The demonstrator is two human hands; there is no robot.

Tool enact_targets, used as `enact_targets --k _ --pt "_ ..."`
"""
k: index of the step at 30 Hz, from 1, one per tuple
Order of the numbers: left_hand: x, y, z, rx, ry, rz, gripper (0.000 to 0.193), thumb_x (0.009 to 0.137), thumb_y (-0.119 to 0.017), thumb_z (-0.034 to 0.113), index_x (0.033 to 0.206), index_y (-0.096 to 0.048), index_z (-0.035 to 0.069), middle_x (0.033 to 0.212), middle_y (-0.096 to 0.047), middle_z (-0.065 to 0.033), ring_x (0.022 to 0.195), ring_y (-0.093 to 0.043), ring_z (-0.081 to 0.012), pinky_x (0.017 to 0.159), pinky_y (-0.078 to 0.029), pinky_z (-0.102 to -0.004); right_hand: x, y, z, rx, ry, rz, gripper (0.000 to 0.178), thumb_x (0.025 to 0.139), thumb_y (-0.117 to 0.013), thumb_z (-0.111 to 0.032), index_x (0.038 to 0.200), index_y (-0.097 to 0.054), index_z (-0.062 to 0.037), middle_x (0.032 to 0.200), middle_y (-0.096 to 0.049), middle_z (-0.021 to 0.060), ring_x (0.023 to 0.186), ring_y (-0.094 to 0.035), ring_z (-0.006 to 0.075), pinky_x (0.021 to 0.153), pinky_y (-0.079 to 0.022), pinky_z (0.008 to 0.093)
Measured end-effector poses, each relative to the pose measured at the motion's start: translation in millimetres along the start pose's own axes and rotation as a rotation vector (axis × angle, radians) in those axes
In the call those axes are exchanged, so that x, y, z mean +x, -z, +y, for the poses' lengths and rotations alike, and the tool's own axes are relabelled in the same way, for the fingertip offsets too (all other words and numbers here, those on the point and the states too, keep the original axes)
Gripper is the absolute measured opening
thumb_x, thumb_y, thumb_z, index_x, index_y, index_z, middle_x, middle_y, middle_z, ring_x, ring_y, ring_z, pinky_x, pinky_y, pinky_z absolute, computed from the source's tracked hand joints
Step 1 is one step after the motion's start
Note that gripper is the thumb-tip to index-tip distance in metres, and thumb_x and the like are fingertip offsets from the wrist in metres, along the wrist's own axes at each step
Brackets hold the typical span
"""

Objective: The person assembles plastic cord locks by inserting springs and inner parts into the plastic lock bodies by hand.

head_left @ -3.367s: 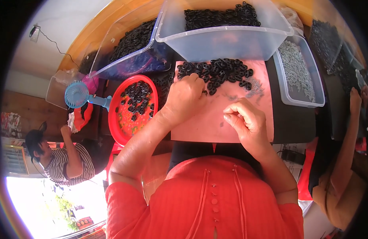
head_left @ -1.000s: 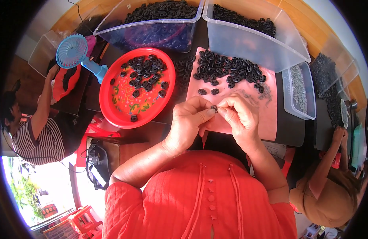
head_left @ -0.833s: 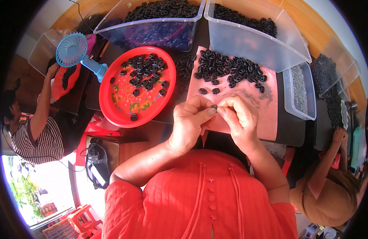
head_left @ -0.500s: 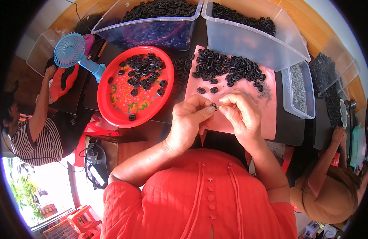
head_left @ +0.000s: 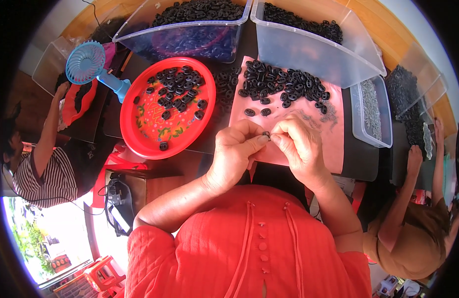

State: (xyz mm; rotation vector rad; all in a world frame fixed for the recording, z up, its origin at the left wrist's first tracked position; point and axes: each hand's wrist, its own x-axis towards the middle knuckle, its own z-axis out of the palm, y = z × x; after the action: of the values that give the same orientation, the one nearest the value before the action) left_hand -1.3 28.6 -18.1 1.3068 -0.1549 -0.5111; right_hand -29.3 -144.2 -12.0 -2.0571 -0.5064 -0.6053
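Note:
In front of my chest, my left hand (head_left: 232,155) pinches a small black plastic piece (head_left: 266,134) between thumb and fingers. My right hand (head_left: 303,151) meets it, with thumb and forefinger pressed together at the piece's right side. Whatever lies between those right fingertips is too small to make out. Beneath and beyond the hands spreads a pink cloth (head_left: 333,149). On it lie a heap of black oval two-holed pieces (head_left: 274,82), two single ones just beyond my left hand, and a scatter of tiny grey metal parts (head_left: 328,116).
A red tray (head_left: 132,131) at left holds several black ovals. Behind stand two clear bins (head_left: 189,42) (head_left: 314,54) of black parts; a small clear box (head_left: 358,116) at right holds grey parts. A blue fan (head_left: 86,62) stands left. Co-workers (head_left: 45,174) (head_left: 410,238) sit on both sides.
Both my hands stay nearly in place, with the black piece turned slightly between the fingertips. At right, the co-worker's hands have moved apart, one reaching farther along the table.

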Motion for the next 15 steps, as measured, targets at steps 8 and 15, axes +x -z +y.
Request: enact_targets --k 8,15 --pt "-2.8 -1.7 -3.6 0.018 -0.124 0.035 0.004 0.09 -0.062 0.002 0.088 -0.061 -0.001 0.069 -0.059 -0.0023 0.054 -0.051 -0.0055 0.042 -0.037 -0.0202 -8.9 -9.7 -4.3 0.066 -0.128 0.022 0.011 0.084 -0.065 0.003 0.084 -0.055 0.0001 0.071 -0.056 0.0103 0.059 -0.056 0.0216 0.055 -0.044 0.0315" --pt "-0.5 3.8 -0.6 -0.03 0.002 0.059 0.007 0.092 -0.063 0.007 0.089 -0.062 0.0 0.071 -0.061 -0.0026 0.053 -0.051 -0.0059 0.04 -0.036 -0.0187 8.9 7.2 7.5 0.071 -0.236 0.012 0.008 0.084 -0.068 0.0 0.087 -0.061 0.0003 0.077 -0.063 0.0104 0.063 -0.06 0.0201 0.056 -0.046 0.0303"
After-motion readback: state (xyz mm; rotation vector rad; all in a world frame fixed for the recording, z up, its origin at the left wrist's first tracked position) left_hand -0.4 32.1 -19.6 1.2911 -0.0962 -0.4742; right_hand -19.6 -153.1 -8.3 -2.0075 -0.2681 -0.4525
